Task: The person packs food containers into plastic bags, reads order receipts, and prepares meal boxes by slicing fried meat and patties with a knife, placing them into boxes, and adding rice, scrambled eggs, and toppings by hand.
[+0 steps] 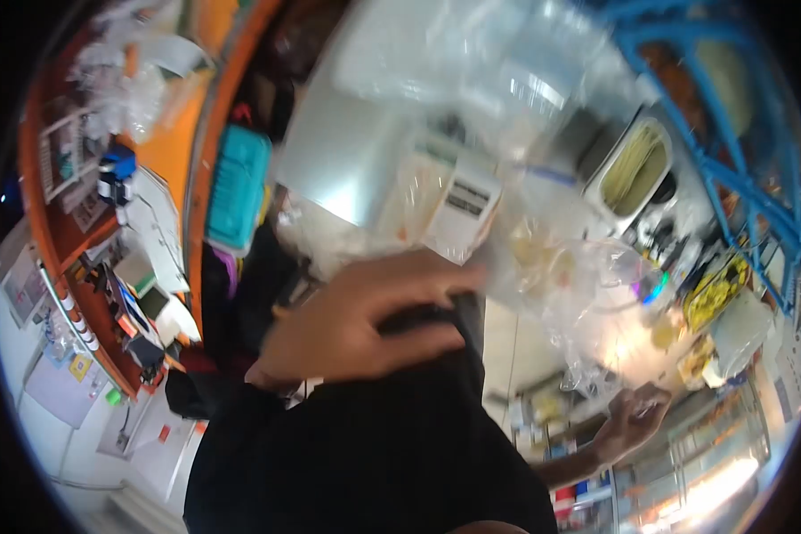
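Before you stretches a shiny grey worktop (316,169), with a blue open-framed rack (716,169) at its right. A crumpled clear plastic bag (578,320) lies near right; your right hand (632,423) is just below it, fingers curled, though you cannot tell whether its grip holds anything. Your blurred left hand (356,320) has its grip spread, near a white rectangular packet with black print (465,203). A teal plastic box (238,187) sits left.

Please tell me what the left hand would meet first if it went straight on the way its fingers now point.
Probably the clear plastic bags just past the fingertips of the left hand, though blur and unclear depth mean it might pass above them.
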Available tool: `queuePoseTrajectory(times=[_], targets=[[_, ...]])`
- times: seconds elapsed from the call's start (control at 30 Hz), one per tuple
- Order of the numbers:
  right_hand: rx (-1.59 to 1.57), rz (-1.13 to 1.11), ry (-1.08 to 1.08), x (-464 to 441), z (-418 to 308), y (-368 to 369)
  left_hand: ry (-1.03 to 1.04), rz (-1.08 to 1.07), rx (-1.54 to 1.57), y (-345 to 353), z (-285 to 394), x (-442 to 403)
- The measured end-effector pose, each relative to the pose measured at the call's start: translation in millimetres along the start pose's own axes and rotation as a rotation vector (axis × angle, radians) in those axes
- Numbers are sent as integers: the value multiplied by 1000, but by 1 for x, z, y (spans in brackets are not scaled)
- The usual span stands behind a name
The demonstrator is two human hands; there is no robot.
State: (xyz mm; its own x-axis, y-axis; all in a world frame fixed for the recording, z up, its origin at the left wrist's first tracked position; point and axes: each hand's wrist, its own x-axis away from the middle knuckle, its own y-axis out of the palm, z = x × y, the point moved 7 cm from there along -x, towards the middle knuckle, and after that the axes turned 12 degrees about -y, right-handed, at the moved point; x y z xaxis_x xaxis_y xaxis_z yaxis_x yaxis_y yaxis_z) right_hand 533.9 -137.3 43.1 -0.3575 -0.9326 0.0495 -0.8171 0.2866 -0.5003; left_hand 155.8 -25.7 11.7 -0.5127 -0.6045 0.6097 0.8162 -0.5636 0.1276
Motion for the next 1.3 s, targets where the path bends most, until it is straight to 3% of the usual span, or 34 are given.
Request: queuePoseTrajectory(times=[0.07, 0.13, 0.17, 0.2, 0.27, 0.33, 0.37, 0.47, 0.53, 0.6, 0.67, 0.8, 0.83, 0.93, 1.03, 1.1, 1.17, 1.3], targets=[[338, -90, -178, -8, -38, 13, 73, 501, -136, -88, 14, 6], [304, -43, -51, -8, -41, 10, 235, 761, -15, -201, 27, -22], [353, -63, 142, -12, -48, 12, 365, 897, -151, -270, 26, -43], [364, -79, 33, -18, -54, 16, 364, 1125, -409, -323, 40, -58], [418, -100, -171, -28, -59, 23, 441, 1391, -490, -464, 32, -109], [373, 13, 109, -27, -43, 19, 548, 1501, -588, -540, 68, -144], [438, 19, 146, -29, -55, 23, 433, 1362, -500, -582, 78, -175], [586, -1, 208, -24, -52, 22, 135, 1396, -1070, -693, 86, -263], [607, 59, 100, -29, -61, 31, 119, 1345, -947, -713, 102, -283], [593, 117, 107, -32, -73, 41, 70, 1375, -1064, -759, 82, -323], [543, 176, 218, -35, -85, 50, 65, 1358, -993, -736, 107, -311], [670, 63, 140, -50, -101, 63, 20, 1298, -985, -727, 152, -269], [663, 57, 155, -49, -97, 63, 170, 1326, -896, -742, 151, -260], [655, 57, 125, -48, -78, 53, 295, 1383, -708, -774, 152, -235], [706, 118, 50, -54, -94, 64, 432, 1632, -844, -841, 150, -188], [617, 200, 187, -51, -96, 64, 552, 1582, -684, -791, 159, -165], [396, 354, 322, -37, -81, 59, 717, 1416, -386, -690, 176, -156], [120, 464, 372, -31, -74, 60, 853, 791, 188, -385, 152, -113]])
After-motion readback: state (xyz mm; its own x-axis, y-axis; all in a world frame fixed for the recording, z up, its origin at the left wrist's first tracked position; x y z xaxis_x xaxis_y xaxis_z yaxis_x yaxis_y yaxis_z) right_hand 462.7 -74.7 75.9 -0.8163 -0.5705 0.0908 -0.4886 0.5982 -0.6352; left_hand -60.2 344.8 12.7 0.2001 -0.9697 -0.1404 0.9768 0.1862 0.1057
